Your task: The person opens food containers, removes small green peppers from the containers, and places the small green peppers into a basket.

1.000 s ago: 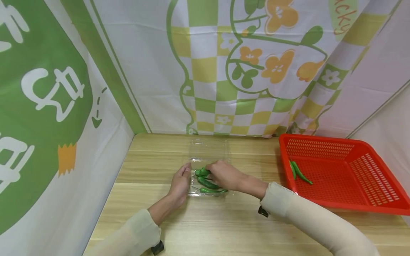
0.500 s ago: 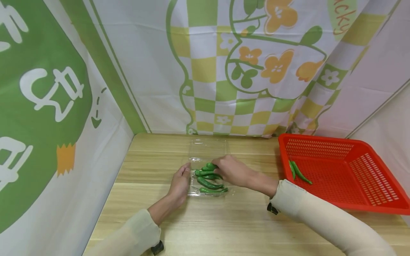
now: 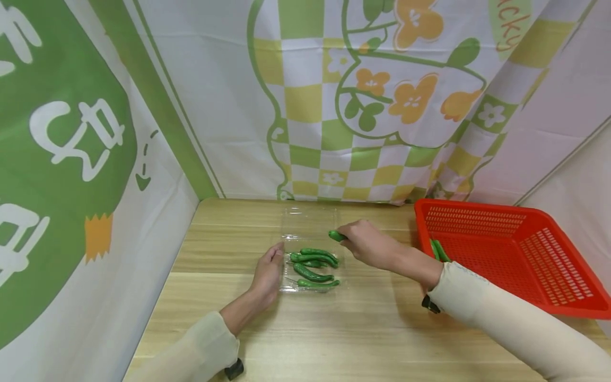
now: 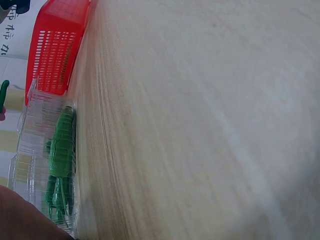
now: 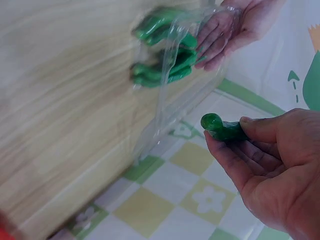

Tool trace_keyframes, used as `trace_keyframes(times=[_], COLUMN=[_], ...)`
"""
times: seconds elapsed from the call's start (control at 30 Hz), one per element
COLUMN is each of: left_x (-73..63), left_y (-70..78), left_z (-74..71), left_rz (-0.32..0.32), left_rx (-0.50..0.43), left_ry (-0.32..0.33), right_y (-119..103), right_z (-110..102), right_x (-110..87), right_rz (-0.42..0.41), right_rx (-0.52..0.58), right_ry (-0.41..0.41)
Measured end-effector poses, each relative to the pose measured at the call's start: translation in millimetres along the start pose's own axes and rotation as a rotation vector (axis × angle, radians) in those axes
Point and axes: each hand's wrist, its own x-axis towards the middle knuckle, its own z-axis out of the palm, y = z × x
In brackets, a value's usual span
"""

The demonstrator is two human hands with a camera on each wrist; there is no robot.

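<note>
In the head view, a clear plastic clamshell box (image 3: 288, 286) lies on the table with its lid laid back. Several green chili peppers (image 3: 312, 274) lie side by side in its tray. My left hand (image 3: 266, 273) rests against the box's left side; the right wrist view shows its fingers (image 5: 214, 42) fairly straight, partly behind clear plastic. My right hand (image 3: 369, 244) pinches one green chili pepper (image 3: 336, 235) between thumb and fingers, above the box's right side and apart from it. Part of that pepper is hidden by the hand.
A red slotted plastic basket (image 3: 520, 265) stands on the right of the table, with green chili peppers (image 3: 439, 250) along its left wall, partly behind the right forearm. A patterned cloth (image 3: 334, 132) hangs behind the wooden table (image 3: 305, 339).
My right hand has risen out of the tray, moving up and to the right with a chili pepper in it, uncovering the peppers below. The left hand and the box have stayed put.
</note>
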Motion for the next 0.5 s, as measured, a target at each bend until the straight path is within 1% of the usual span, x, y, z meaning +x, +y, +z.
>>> trace_keyframes(times=[0.07,0.3,0.5], left_x=[-0.1,1.3,1.0], left_y=[0.0,-0.8,-0.9], left_z=[-0.1,-0.2,-0.1], left_rz=[0.000,-0.002,-0.001], left_rx=[0.000,-0.001,-0.002], left_ry=[0.003,0.007,0.010], right_y=[5.4,25.5,38.9], right_z=[-4.8,-19.9,-37.1], right_x=[-4.3,-21.3,-37.8], right_rz=[0.015,0.070,0.107], right_rx=[-0.003,-0.073,-0.125], right_ry=[0.003,0.039,0.069])
